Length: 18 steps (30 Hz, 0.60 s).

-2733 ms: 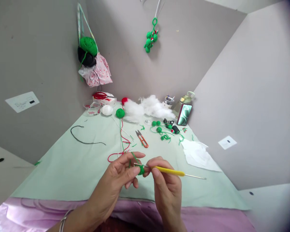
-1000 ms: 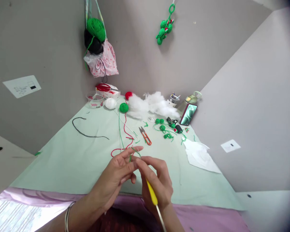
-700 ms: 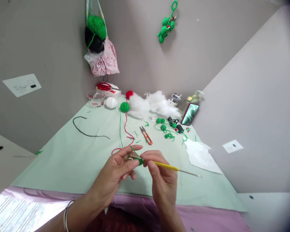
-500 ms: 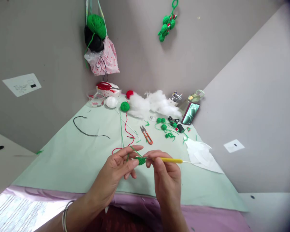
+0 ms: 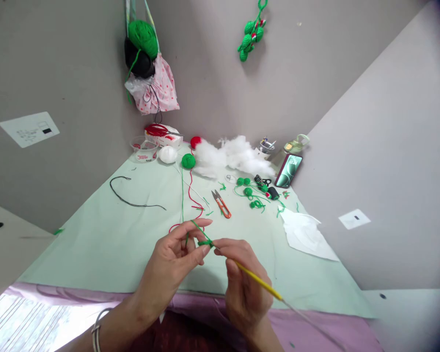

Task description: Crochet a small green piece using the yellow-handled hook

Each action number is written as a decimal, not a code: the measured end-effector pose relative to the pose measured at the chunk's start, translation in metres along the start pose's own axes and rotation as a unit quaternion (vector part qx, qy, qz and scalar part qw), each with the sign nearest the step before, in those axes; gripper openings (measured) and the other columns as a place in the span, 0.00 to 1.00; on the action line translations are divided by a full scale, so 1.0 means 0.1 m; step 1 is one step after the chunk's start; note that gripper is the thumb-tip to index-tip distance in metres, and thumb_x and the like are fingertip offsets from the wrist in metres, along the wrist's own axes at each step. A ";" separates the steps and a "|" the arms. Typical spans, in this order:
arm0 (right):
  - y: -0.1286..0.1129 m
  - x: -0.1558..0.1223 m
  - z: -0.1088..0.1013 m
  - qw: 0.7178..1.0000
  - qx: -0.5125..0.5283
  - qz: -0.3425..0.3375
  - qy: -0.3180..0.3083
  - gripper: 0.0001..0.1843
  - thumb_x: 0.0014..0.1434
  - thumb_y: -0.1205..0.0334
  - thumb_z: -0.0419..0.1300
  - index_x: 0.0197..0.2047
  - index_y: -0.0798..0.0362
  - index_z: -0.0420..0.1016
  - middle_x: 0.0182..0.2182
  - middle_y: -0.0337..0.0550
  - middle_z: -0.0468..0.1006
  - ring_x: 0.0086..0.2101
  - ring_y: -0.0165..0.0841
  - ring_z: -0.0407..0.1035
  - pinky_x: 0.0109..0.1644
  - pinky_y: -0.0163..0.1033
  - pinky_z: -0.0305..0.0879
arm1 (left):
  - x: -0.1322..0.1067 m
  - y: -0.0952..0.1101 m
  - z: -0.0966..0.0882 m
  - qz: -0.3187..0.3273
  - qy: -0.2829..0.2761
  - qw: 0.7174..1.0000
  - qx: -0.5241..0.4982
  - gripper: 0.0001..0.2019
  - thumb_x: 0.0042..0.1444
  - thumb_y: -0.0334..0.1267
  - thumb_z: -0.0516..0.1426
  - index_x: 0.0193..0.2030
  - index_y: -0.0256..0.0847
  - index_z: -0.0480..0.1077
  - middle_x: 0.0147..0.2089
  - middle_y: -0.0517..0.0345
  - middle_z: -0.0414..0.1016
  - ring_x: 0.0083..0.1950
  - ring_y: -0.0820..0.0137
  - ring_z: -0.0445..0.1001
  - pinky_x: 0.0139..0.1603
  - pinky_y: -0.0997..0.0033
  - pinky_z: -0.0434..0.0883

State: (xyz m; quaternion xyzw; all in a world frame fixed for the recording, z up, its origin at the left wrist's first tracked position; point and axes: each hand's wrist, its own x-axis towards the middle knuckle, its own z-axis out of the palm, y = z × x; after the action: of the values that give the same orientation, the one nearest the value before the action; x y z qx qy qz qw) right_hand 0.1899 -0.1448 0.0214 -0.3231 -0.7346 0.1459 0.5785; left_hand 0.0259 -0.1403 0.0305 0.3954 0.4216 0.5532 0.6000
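Note:
My left hand (image 5: 178, 254) pinches a small green crochet piece (image 5: 206, 243) between thumb and fingers, and green yarn runs up over its raised index finger. In my right hand (image 5: 247, 278) is a crochet hook (image 5: 258, 278) with a yellow handle, its thin metal tip up against the green piece and its back end slanting down to the right. The fingers partly cover the piece and the hook's tip. A green yarn ball (image 5: 188, 161) stands farther back, with its strand leading toward my left hand. Orange thread snips (image 5: 221, 204) lie just beyond my hands.
White stuffing (image 5: 234, 159) is heaped at the back beside a red yarn ball (image 5: 195, 142) and a white one (image 5: 167, 154). Small green crochet balls (image 5: 248, 191) lie right of the snips. A phone (image 5: 289, 171) leans by a bottle (image 5: 295, 145); white sheeting (image 5: 308, 234) lies at right.
My right hand has tilted the hook from nearly level to slanting, its back end now lower and nearer me. The green piece has turned in my left hand and shows less.

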 end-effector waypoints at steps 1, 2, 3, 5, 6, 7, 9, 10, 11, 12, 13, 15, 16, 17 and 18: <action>0.00 0.00 0.01 1.000 -0.014 -0.016 0.000 0.14 0.74 0.72 0.53 0.52 0.50 0.78 0.42 0.47 0.85 0.42 0.35 0.80 0.44 0.40 0.79 | 0.00 0.00 0.01 0.001 0.000 1.000 -0.004 0.17 0.57 0.42 0.71 0.53 0.51 0.84 0.36 0.63 0.71 0.30 0.75 0.67 0.37 0.72 0.74; 0.01 -0.01 0.02 0.999 -0.026 -0.023 0.001 0.14 0.73 0.72 0.53 0.53 0.49 0.78 0.42 0.47 0.85 0.42 0.35 0.80 0.43 0.40 0.80 | 0.00 0.00 0.02 0.000 0.000 1.000 -0.010 0.17 0.57 0.42 0.72 0.54 0.50 0.84 0.36 0.63 0.72 0.30 0.75 0.67 0.36 0.73 0.74; 0.02 -0.01 0.03 0.999 -0.040 -0.025 0.004 0.15 0.73 0.72 0.53 0.53 0.49 0.78 0.41 0.47 0.85 0.42 0.35 0.80 0.42 0.40 0.80 | 0.01 0.01 0.02 -0.002 0.000 1.000 -0.018 0.18 0.56 0.42 0.72 0.54 0.50 0.84 0.36 0.63 0.72 0.30 0.76 0.67 0.36 0.74 0.73; 0.04 -0.03 0.06 0.996 -0.087 -0.035 0.004 0.16 0.72 0.72 0.56 0.55 0.46 0.79 0.42 0.47 0.84 0.41 0.36 0.81 0.40 0.40 0.80 | 0.01 0.02 0.03 -0.015 0.000 0.999 -0.047 0.19 0.55 0.42 0.74 0.54 0.49 0.84 0.36 0.63 0.73 0.31 0.76 0.68 0.35 0.76 0.72; 0.05 -0.04 0.06 0.992 -0.118 -0.050 -0.002 0.18 0.71 0.73 0.57 0.56 0.45 0.80 0.43 0.47 0.84 0.41 0.37 0.81 0.40 0.41 0.81 | 0.02 0.04 0.03 -0.032 -0.004 0.997 -0.069 0.20 0.54 0.42 0.74 0.54 0.48 0.84 0.35 0.63 0.72 0.30 0.77 0.67 0.33 0.77 0.70; 0.06 -0.06 0.07 0.987 -0.145 -0.068 -0.006 0.20 0.70 0.73 0.59 0.57 0.44 0.81 0.45 0.48 0.84 0.42 0.38 0.81 0.41 0.42 0.81 | 0.02 0.05 0.03 -0.058 -0.016 0.994 -0.096 0.22 0.53 0.43 0.75 0.54 0.46 0.84 0.33 0.64 0.71 0.29 0.78 0.65 0.31 0.78 0.69; 0.07 -0.06 0.06 0.986 -0.148 -0.078 0.000 0.21 0.69 0.74 0.60 0.58 0.43 0.82 0.47 0.49 0.83 0.44 0.38 0.80 0.43 0.43 0.80 | 0.04 0.07 0.02 -0.123 -0.046 0.979 -0.154 0.23 0.51 0.45 0.76 0.54 0.43 0.84 0.26 0.69 0.65 0.23 0.81 0.56 0.28 0.80 0.66; 0.07 -0.05 0.06 0.991 -0.119 -0.056 0.012 0.20 0.70 0.73 0.60 0.58 0.44 0.82 0.46 0.48 0.84 0.44 0.38 0.79 0.43 0.43 0.80 | 0.05 0.09 0.02 -0.150 -0.056 0.971 -0.177 0.24 0.51 0.45 0.76 0.53 0.41 0.84 0.24 0.71 0.61 0.22 0.83 0.51 0.26 0.80 0.64; 0.06 -0.04 0.05 0.997 -0.073 -0.016 0.029 0.18 0.71 0.72 0.58 0.56 0.45 0.82 0.43 0.47 0.84 0.42 0.37 0.79 0.42 0.42 0.79 | 0.05 0.10 0.01 -0.166 -0.060 0.965 -0.193 0.23 0.50 0.44 0.77 0.53 0.40 0.84 0.24 0.72 0.59 0.21 0.84 0.46 0.25 0.81 0.63; 0.06 -0.02 0.04 0.998 -0.019 0.031 0.047 0.16 0.72 0.71 0.57 0.53 0.46 0.83 0.39 0.44 0.83 0.40 0.35 0.77 0.41 0.41 0.77 | 0.05 0.11 0.00 -0.169 -0.057 0.963 -0.201 0.23 0.50 0.42 0.77 0.52 0.39 0.84 0.25 0.72 0.60 0.21 0.85 0.44 0.24 0.81 0.63; 0.05 0.01 0.03 0.994 0.036 0.079 0.062 0.15 0.73 0.70 0.56 0.50 0.46 0.83 0.36 0.42 0.82 0.37 0.34 0.76 0.40 0.40 0.76 | 0.06 0.12 0.00 -0.163 -0.052 0.964 -0.202 0.23 0.50 0.41 0.77 0.52 0.40 0.84 0.28 0.71 0.63 0.21 0.85 0.44 0.24 0.81 0.63; 0.03 0.07 0.03 0.981 0.118 0.136 0.076 0.14 0.74 0.67 0.56 0.46 0.45 0.83 0.34 0.40 0.82 0.34 0.32 0.73 0.38 0.39 0.74 | 0.05 0.12 0.00 -0.138 -0.050 0.971 -0.190 0.23 0.51 0.40 0.76 0.54 0.41 0.83 0.34 0.67 0.70 0.21 0.86 0.45 0.23 0.81 0.63; 0.03 0.09 0.03 0.976 0.139 0.148 0.075 0.13 0.74 0.65 0.57 0.45 0.45 0.84 0.35 0.40 0.82 0.34 0.32 0.73 0.38 0.39 0.73 | 0.05 0.12 0.01 -0.125 -0.052 0.974 -0.182 0.23 0.52 0.39 0.75 0.55 0.43 0.83 0.36 0.66 0.72 0.21 0.86 0.45 0.23 0.81 0.64; 0.02 0.11 0.04 0.975 0.148 0.152 0.071 0.12 0.74 0.64 0.58 0.44 0.45 0.85 0.36 0.40 0.83 0.34 0.32 0.73 0.39 0.39 0.73 | 0.05 0.11 0.01 -0.114 -0.053 0.977 -0.173 0.22 0.54 0.39 0.75 0.56 0.44 0.83 0.37 0.66 0.72 0.21 0.86 0.45 0.23 0.80 0.65; 0.02 0.12 0.04 0.975 0.147 0.155 0.069 0.12 0.74 0.64 0.59 0.44 0.45 0.85 0.37 0.41 0.84 0.35 0.32 0.74 0.39 0.38 0.73 | 0.05 0.10 0.01 -0.106 -0.051 0.979 -0.165 0.22 0.55 0.39 0.74 0.56 0.45 0.83 0.36 0.66 0.72 0.21 0.85 0.46 0.23 0.80 0.66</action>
State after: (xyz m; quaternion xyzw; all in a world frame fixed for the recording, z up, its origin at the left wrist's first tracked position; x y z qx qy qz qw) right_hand 0.1849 -0.1350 0.0284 -0.3536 -0.6050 0.3172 0.6390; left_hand 0.0237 -0.1346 0.0401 0.2718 0.3322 0.5277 0.7330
